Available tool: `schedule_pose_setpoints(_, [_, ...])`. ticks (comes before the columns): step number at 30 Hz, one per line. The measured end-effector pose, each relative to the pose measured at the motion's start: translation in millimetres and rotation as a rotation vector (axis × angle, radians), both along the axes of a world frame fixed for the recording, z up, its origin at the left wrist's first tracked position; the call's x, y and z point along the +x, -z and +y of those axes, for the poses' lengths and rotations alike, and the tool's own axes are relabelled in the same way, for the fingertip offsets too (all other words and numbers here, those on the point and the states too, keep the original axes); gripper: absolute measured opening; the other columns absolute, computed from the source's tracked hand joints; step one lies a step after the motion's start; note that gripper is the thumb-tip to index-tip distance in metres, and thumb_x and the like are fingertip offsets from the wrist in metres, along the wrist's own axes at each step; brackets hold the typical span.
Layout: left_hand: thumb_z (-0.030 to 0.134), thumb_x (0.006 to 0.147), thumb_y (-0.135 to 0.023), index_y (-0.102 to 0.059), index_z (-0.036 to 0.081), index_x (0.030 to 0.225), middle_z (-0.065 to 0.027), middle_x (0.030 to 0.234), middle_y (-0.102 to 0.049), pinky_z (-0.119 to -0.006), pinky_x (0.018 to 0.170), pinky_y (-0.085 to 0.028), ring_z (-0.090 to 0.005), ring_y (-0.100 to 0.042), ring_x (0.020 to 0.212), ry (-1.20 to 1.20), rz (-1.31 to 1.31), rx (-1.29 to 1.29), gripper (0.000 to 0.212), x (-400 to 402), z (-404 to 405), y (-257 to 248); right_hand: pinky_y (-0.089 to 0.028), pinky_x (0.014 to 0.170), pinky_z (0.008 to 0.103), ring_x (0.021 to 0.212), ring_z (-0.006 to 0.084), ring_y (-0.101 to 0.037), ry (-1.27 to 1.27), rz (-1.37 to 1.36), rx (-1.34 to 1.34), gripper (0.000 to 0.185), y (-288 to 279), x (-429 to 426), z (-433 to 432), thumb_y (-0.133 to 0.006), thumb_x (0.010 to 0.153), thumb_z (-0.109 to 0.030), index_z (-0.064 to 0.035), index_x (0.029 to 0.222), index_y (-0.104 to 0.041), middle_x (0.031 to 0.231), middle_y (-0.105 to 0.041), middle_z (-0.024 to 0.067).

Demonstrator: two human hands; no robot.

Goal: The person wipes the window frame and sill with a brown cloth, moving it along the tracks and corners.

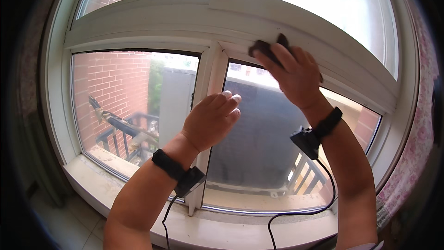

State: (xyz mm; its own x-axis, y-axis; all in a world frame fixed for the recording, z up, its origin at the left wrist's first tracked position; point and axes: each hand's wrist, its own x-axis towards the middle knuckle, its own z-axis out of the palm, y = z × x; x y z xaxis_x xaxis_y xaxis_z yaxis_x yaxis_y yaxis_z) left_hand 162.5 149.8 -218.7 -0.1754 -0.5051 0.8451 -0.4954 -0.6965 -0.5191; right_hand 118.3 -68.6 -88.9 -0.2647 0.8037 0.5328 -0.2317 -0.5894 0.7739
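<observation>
My right hand [295,73] grips a dark cloth [267,52], bunched under the fingers. The cloth lies against the white upper rail [236,43] of the window frame, above the right pane. Lower and to the left, my left hand [213,118] holds nothing visible. Its fingers are bent and slightly apart, in front of the middle stile [204,90] and the edge of the right glass pane [260,128]. Whether its fingertips touch the glass I cannot tell. Each wrist wears a black strap carrying a small device, the left device [190,182] and the right device [307,142].
Black cables [305,212] hang from both wrist devices across the white sill [242,227]. A pink floral curtain [416,152] borders the right side. Outside stand a large grey unit [256,146], a metal railing [121,142] and a brick wall [118,80].
</observation>
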Motion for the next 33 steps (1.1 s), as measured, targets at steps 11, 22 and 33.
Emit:
schedule_pose_setpoints(11, [-0.001, 0.069, -0.069, -0.062, 0.008, 0.091, -0.0067, 0.114, -0.063, -0.041, 0.091, -0.051, -0.0278, -0.060, 0.107, 0.038, -0.005, 0.014, 0.024, -11.9, 4.1, -7.2, -0.045, 0.071, 0.0328, 0.094, 0.0237, -0.051, -0.059, 0.179, 0.017, 0.035, 31.1, 45.3, 44.9, -0.066, 0.078, -0.022, -0.0104, 0.110, -0.074, 0.121, -0.054, 0.0035])
schedule_pose_setpoints(22, [-0.006, 0.072, -0.066, -0.063, 0.008, 0.092, -0.0102, 0.115, -0.063, -0.043, 0.095, -0.050, -0.0321, -0.059, 0.110, -0.051, 0.024, 0.046, 0.024, -12.0, 3.0, -7.2, -0.057, 0.068, 0.0334, 0.080, 0.0230, -0.060, 0.062, 0.266, 0.291, 0.063, 42.2, -4.0, -94.6, -0.076, 0.069, -0.016, -0.0214, 0.130, -0.063, 0.110, -0.055, 0.0013])
schedule_pose_setpoints(33, [0.000, 0.081, -0.068, -0.061, 0.011, 0.111, -0.0111, 0.126, -0.058, -0.042, 0.094, -0.049, -0.0303, -0.058, 0.112, -0.051, 0.026, -0.072, 0.033, -4.9, -41.7, 3.2, -0.056, 0.080, 0.0398, 0.094, 0.0314, -0.067, -0.160, 0.053, 0.956, 0.025, 83.6, -58.0, -330.7, -0.061, 0.093, -0.007, -0.0165, 0.113, -0.072, 0.107, -0.066, 0.0084])
